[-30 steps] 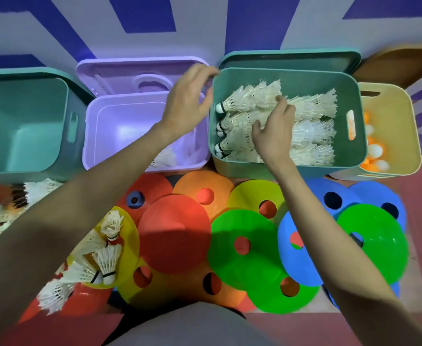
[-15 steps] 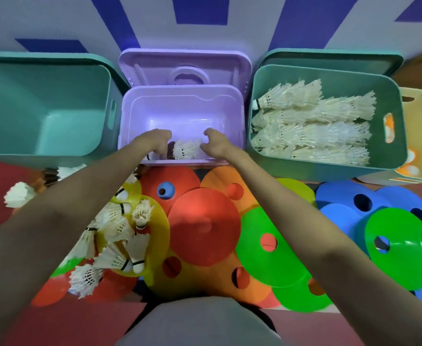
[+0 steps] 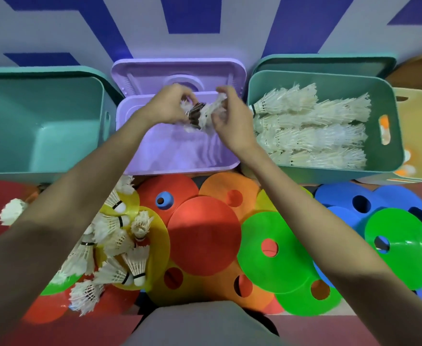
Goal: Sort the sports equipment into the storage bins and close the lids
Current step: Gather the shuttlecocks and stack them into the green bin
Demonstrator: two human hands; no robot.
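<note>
1. An empty teal bin (image 3: 42,126) stands left of the purple bin (image 3: 180,156).
2. Loose shuttlecocks (image 3: 120,248) lie on the cone discs (image 3: 205,236), in front of the purple bin and to its left.
3. Above the purple bin, the left hand (image 3: 166,106) curls its fingers round a bunch of shuttlecocks (image 3: 202,113).
4. The right hand (image 3: 232,121) pinches the same bunch from the other side; the bunch is blurred, perhaps a stacked row.
5. Right of the purple bin, a second teal bin (image 3: 389,136) holds rows of shuttlecocks (image 3: 312,128).
</note>
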